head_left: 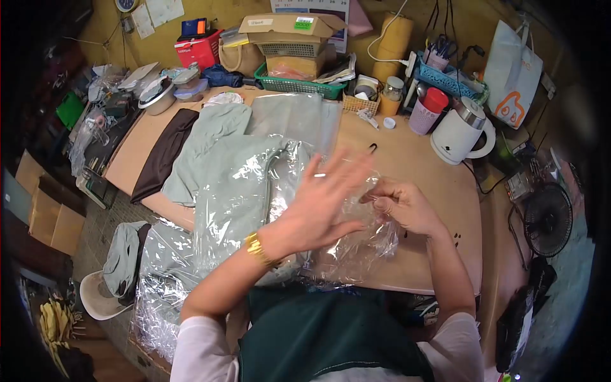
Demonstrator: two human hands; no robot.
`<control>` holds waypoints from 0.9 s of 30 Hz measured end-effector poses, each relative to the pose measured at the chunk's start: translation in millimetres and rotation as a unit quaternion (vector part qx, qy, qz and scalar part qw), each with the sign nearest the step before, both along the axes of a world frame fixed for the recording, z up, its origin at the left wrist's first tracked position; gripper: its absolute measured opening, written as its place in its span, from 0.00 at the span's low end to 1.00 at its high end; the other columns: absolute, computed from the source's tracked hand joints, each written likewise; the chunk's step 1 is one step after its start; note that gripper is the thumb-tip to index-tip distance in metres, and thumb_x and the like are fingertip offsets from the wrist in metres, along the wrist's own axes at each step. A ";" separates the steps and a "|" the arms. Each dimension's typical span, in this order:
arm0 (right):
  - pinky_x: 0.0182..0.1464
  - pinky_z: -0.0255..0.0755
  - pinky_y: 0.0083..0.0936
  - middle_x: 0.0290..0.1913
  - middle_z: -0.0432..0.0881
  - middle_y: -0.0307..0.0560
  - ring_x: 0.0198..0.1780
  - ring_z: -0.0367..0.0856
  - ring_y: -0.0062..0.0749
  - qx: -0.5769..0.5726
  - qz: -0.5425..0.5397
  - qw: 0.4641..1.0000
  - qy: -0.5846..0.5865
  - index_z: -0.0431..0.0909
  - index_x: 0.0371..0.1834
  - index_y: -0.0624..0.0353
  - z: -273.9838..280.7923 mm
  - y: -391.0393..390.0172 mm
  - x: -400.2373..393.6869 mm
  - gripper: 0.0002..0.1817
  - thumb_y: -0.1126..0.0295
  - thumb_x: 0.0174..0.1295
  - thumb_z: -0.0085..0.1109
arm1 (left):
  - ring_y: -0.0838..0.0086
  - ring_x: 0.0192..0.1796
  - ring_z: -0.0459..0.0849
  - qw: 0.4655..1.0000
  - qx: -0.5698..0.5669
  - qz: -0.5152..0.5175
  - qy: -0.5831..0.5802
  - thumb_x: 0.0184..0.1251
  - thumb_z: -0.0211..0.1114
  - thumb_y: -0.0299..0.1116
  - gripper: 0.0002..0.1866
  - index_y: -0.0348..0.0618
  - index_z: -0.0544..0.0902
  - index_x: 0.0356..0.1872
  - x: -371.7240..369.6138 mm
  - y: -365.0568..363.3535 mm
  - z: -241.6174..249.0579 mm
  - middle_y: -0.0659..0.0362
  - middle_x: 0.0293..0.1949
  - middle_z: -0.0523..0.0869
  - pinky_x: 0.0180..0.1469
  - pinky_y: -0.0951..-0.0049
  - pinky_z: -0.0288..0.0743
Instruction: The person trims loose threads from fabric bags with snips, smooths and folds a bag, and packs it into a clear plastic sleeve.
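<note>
A folded grey-green garment [232, 191] lies on the table inside a clear plastic bag [359, 251], whose loose, crinkled end spreads to the right. My left hand [321, 204] hovers over that bag with its fingers apart and slightly blurred; it holds nothing. At the bag's right end my right hand [407, 207] is closed, thumb against fingers, on the thin plastic. Left of the bagged piece lie another grey-green garment [213, 124] and a dark brown cloth [167, 153]. Behind it is a flat stack of clear bags [296, 114].
A white electric kettle [455, 137] stands at the right, beside a lilac cup [423, 118]. Green basket [302, 86] and cardboard box [289, 28] line the back. Wrapped garments [165, 274] lie at the front left, near a white stool [98, 296]. A black fan [547, 219] is far right.
</note>
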State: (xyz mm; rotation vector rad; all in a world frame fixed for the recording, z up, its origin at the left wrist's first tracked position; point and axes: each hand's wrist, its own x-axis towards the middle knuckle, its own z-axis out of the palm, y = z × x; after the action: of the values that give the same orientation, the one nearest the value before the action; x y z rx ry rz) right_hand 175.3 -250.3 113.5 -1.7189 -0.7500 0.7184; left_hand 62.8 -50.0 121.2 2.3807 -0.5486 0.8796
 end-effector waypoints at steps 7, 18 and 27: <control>0.36 0.69 0.19 0.37 0.73 0.39 0.33 0.72 0.20 -0.074 0.048 0.973 -0.212 0.83 0.45 0.66 36.4 -59.5 28.0 0.14 0.74 0.56 0.69 | 0.69 0.37 0.82 0.996 0.028 -0.044 0.067 0.50 0.78 0.33 0.09 0.47 0.84 0.28 21.0 81.9 42.6 0.61 0.28 0.83 0.64 0.57 0.62; 0.46 0.65 0.27 0.50 0.83 0.51 0.42 0.73 0.29 0.324 0.053 0.930 -0.164 0.83 0.24 0.61 -21.6 -65.1 70.1 0.07 0.74 0.45 0.74 | 0.77 0.35 0.74 0.960 -0.113 -0.002 0.256 0.57 0.75 0.38 0.14 0.36 0.85 0.27 -21.1 200.0 100.5 0.62 0.27 0.81 0.46 0.73 0.67; 0.41 0.59 0.26 0.26 0.86 0.44 0.36 0.71 0.28 0.322 0.075 0.927 -0.178 0.84 0.20 0.54 14.6 -49.1 53.8 0.09 0.64 0.43 0.76 | 0.61 0.53 0.77 0.900 -0.344 -0.252 0.084 0.69 0.63 0.44 0.15 0.41 0.83 0.31 -9.9 197.4 72.0 0.53 0.40 0.83 0.72 0.51 0.55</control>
State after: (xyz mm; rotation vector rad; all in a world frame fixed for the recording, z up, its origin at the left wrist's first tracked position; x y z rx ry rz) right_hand 229.0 -299.4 128.1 -1.1961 -1.2234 0.2052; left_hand 52.9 147.4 193.2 1.5439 -0.6166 0.5040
